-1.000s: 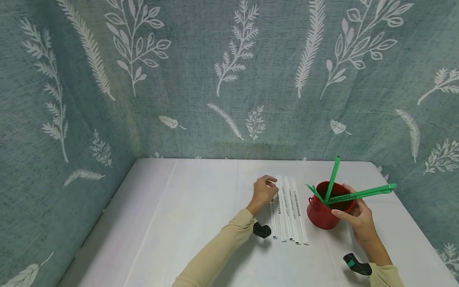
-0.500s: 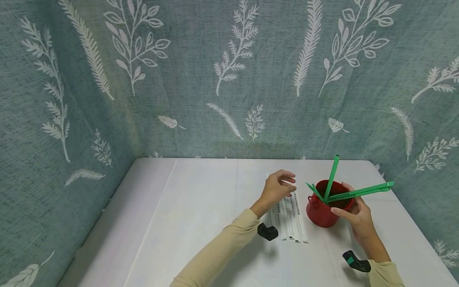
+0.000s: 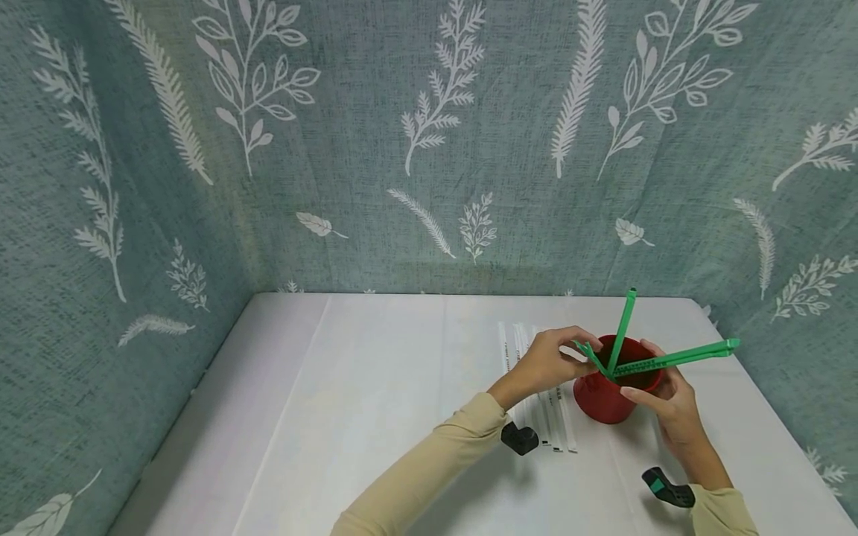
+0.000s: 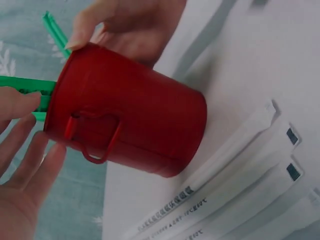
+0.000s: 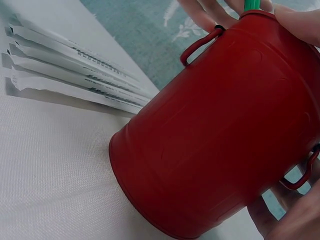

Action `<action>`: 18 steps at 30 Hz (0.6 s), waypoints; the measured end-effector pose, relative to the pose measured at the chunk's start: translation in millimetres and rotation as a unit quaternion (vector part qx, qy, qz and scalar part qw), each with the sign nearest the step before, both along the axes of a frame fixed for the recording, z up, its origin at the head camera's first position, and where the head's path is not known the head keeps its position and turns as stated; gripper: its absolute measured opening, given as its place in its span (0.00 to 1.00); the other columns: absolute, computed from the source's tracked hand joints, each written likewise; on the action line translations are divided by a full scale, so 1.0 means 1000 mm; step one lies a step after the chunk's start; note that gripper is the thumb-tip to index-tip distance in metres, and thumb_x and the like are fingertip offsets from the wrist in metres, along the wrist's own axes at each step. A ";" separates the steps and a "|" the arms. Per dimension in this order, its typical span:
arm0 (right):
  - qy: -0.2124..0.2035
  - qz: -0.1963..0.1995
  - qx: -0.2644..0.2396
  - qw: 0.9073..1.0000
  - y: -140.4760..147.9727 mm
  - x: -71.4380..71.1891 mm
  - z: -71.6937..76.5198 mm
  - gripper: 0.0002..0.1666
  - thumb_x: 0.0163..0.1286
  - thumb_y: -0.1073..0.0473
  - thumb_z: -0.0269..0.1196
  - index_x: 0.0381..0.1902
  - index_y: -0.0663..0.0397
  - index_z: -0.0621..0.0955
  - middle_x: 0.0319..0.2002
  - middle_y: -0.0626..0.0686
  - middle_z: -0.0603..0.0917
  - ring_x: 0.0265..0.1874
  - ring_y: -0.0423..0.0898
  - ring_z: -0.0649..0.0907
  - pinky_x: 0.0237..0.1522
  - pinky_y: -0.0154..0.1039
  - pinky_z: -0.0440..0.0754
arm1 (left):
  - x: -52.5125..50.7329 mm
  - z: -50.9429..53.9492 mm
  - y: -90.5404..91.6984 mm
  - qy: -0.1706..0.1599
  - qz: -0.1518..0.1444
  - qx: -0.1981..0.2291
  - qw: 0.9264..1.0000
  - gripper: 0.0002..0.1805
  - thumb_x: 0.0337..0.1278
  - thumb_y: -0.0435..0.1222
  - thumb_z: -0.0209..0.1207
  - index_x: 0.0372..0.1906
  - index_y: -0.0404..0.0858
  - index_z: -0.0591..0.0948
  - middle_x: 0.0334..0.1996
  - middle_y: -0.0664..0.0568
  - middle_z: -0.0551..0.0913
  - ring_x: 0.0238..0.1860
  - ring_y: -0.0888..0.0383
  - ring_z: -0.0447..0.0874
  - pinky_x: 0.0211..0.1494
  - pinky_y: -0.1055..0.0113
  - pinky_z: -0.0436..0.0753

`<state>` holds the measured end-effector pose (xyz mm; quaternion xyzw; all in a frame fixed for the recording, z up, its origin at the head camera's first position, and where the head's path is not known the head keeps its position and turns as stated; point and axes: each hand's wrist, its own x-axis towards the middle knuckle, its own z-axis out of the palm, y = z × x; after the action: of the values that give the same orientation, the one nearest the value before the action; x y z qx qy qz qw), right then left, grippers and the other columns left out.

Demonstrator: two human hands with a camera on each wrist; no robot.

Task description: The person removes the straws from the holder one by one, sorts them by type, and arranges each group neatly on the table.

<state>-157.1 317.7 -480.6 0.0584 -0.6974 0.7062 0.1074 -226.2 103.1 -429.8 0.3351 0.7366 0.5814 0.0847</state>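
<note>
Your right hand (image 3: 677, 417) grips the red bucket (image 3: 599, 402) by its side, toward the right of the surface (image 3: 375, 387); green straws (image 3: 684, 359) lean out over its rim. Your left hand (image 3: 550, 362) is at the opposite rim, close against the green straws; whether it pinches one cannot be told. White straws (image 4: 245, 172) lie beside the bucket. The step in hand is probably handling one green straw; next seems to call for a light pinch, the bucket steadied.
</note>
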 end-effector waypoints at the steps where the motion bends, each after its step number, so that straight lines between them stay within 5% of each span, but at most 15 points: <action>1: -0.001 -0.001 0.003 1.000 0.000 0.000 0.000 0.45 0.59 0.75 0.62 0.72 0.53 0.59 0.60 0.46 0.68 0.57 0.38 0.70 0.49 0.24 0.77 | 0.000 0.000 0.002 0.006 -0.001 -0.004 1.000 0.15 0.51 0.29 0.67 0.46 0.38 0.82 0.42 0.57 0.82 0.39 0.67 0.81 0.39 0.78 0.81; 9: 0.005 0.001 0.012 1.000 0.000 -0.001 0.000 0.45 0.59 0.75 0.62 0.72 0.51 0.59 0.61 0.46 0.68 0.57 0.38 0.69 0.50 0.23 0.76 | -0.001 -0.002 0.006 0.095 0.010 -0.048 0.994 0.08 0.53 0.30 0.66 0.40 0.37 0.84 0.37 0.56 0.84 0.37 0.74 0.76 0.40 0.84 0.78; 18: 0.000 0.001 0.005 1.000 0.000 0.002 0.000 0.45 0.59 0.74 0.62 0.72 0.51 0.59 0.61 0.46 0.68 0.57 0.37 0.69 0.49 0.22 0.75 | 0.004 0.001 0.002 0.077 0.032 -0.010 0.996 0.06 0.54 0.30 0.65 0.37 0.37 0.83 0.33 0.52 0.85 0.35 0.71 0.79 0.39 0.82 0.80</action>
<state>-155.2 317.3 -481.0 0.0598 -0.7011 0.7025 0.1067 -221.8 104.9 -428.3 0.3539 0.7572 0.5488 0.0124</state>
